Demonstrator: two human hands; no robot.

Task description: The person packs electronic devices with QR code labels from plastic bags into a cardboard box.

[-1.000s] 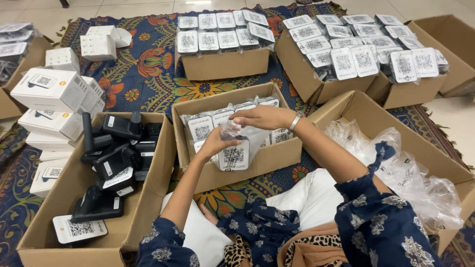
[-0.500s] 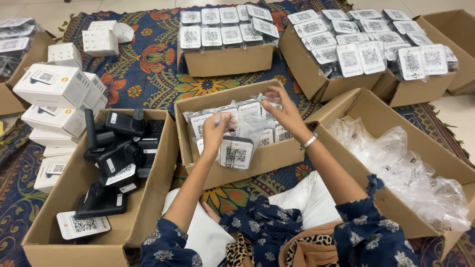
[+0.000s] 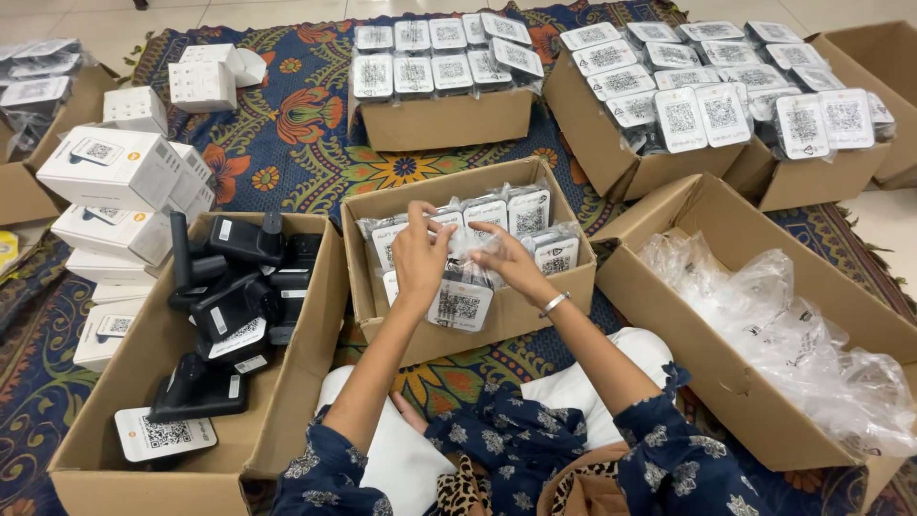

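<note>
- Both hands, left [image 3: 421, 260] and right [image 3: 509, 260], had their fingers closed on a clear-bagged white square card [image 3: 460, 302] at the front wall of the middle brown cardboard box [image 3: 420, 339], which held more bagged cards.
- The left cardboard box [image 3: 315, 325] held black devices [image 3: 229, 296]; the right box [image 3: 669, 296] held crumpled clear plastic bags [image 3: 764, 325].
- White cartons [image 3: 110, 167] were stacked on the patterned rug [image 3: 296, 143].

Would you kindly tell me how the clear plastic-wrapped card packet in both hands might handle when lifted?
The clear plastic-wrapped card packet probably stays stiff, since it hangs flat. Its glossy wrap looks slippery, and seems light in the left hand fingertip grip.
</note>
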